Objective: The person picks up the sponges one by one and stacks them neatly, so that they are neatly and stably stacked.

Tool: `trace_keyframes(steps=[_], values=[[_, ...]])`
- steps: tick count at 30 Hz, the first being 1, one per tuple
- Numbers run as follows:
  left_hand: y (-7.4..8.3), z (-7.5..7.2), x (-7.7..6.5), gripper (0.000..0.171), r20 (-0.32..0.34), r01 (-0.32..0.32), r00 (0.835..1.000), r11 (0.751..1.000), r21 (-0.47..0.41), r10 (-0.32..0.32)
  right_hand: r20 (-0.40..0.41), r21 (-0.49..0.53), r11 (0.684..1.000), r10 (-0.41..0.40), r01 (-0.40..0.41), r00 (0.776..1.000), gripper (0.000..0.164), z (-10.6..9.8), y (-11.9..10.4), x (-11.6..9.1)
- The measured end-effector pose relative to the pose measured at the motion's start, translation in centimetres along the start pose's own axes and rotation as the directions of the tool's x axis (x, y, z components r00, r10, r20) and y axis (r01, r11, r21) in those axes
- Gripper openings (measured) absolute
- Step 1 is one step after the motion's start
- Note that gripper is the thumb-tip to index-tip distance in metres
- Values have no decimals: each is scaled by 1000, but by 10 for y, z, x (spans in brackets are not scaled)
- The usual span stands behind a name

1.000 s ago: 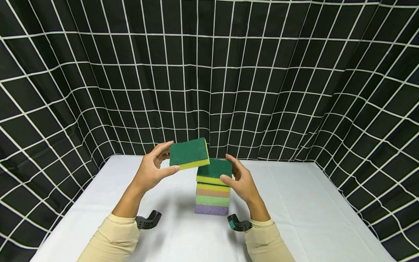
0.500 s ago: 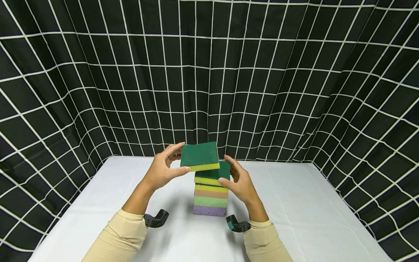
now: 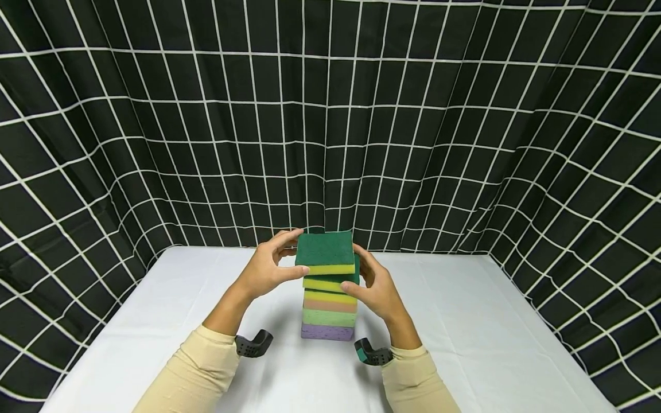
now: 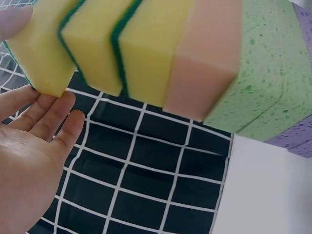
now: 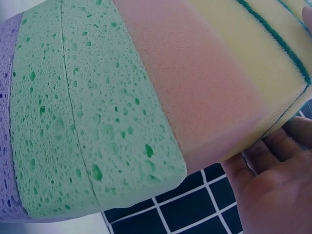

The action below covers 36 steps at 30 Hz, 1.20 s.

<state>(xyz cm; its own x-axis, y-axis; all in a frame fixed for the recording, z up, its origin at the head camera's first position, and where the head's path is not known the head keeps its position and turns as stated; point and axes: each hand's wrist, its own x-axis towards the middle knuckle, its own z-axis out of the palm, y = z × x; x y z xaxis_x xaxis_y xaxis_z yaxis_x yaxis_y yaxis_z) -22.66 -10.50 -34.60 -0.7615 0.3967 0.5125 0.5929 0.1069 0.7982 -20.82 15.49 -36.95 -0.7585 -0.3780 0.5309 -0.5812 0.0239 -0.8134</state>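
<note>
My left hand point(image 3: 265, 267) grips the left end of a yellow sponge with a green scouring top point(image 3: 325, 249), thumb at the front and fingers behind. That sponge sits at the top of a stack, slightly left of the similar sponge point(image 3: 320, 283) under it. My right hand point(image 3: 379, 289) holds this second sponge by its right side, thumb on the front edge. Lower down come another yellow sponge point(image 4: 151, 53), a peach layer point(image 4: 204, 58), pale green porous sponges point(image 5: 97, 112) and a purple one point(image 3: 327, 331) at the bottom. In the left wrist view the top sponge point(image 4: 48, 53) lies close against the second.
The stack stands on a white-covered table point(image 3: 449, 321). Behind and along the sides hangs a black curtain with a white grid point(image 3: 325, 126). A dark wrist-worn device shows at the left wrist point(image 3: 254, 344) and another at the right wrist point(image 3: 373, 353).
My left hand has brought the top sponge rightward and down, from beside the stack to over it, and turned it nearly in line. My right hand has stayed at the second sponge.
</note>
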Motion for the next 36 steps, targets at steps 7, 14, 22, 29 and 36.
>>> trace_keyframes(steps=[7,14,22,29,36], values=[[-7,3,2,71,22,-12,1000,1000,-9,12,-3,-10,1000,2,-2,1000,75,1,0,1],[-5,6,4,71,27,-20,999,1000,-13,20,-16,-12,1000,1,-1,1000,77,2,0,1],[-4,9,6,71,33,-24,999,999,-43,26,-15,-35,999,8,-9,1000,73,1,2,0],[-5,10,7,71,39,-11,999,999,-35,12,-18,-34,999,25,-26,1000,73,1,2,0],[-5,11,8,71,40,13,999,1000,-20,-13,-27,-34,999,36,-37,999,72,1,2,0]])
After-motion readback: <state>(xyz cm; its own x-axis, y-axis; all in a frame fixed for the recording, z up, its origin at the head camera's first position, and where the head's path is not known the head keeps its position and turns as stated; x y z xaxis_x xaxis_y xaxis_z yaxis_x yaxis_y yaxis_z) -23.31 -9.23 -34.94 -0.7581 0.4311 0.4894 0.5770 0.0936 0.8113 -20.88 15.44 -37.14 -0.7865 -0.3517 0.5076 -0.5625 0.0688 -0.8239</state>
